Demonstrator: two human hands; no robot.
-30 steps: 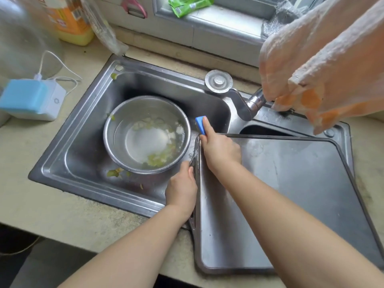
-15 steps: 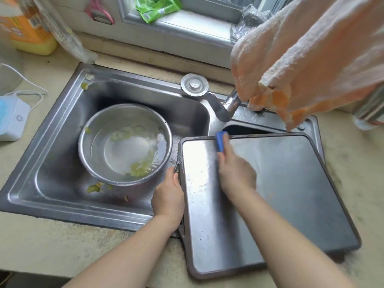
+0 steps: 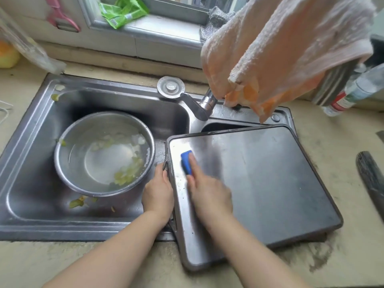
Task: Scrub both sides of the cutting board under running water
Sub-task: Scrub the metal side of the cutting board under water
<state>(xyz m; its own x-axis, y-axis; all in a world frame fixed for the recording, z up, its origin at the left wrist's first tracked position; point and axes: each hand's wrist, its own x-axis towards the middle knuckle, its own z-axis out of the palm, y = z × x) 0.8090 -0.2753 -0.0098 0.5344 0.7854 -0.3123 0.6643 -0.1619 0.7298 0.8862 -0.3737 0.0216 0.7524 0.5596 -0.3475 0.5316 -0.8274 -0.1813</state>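
A grey metal cutting board (image 3: pixel 270 183) lies flat over the right sink basin, its near corner hanging over the counter. My left hand (image 3: pixel 159 194) grips the board's left edge at its handle. My right hand (image 3: pixel 207 192) holds a blue scrubber (image 3: pixel 186 162) and presses it onto the board's left part, near the far corner. The faucet (image 3: pixel 199 107) stands behind the board, its spout turned toward the left basin. I see no water running from it.
A steel bowl (image 3: pixel 104 152) with water and green vegetable scraps sits in the left basin (image 3: pixel 31 163). A peach towel (image 3: pixel 280 50) hangs over the faucet area. A bottle (image 3: pixel 357 88) and a dark knife handle (image 3: pixel 372 179) lie on the counter at right.
My right hand has drawn the blue scrubber back from the board's far left corner toward me along its left side. My left hand stays on the left edge. The camera view shifted right.
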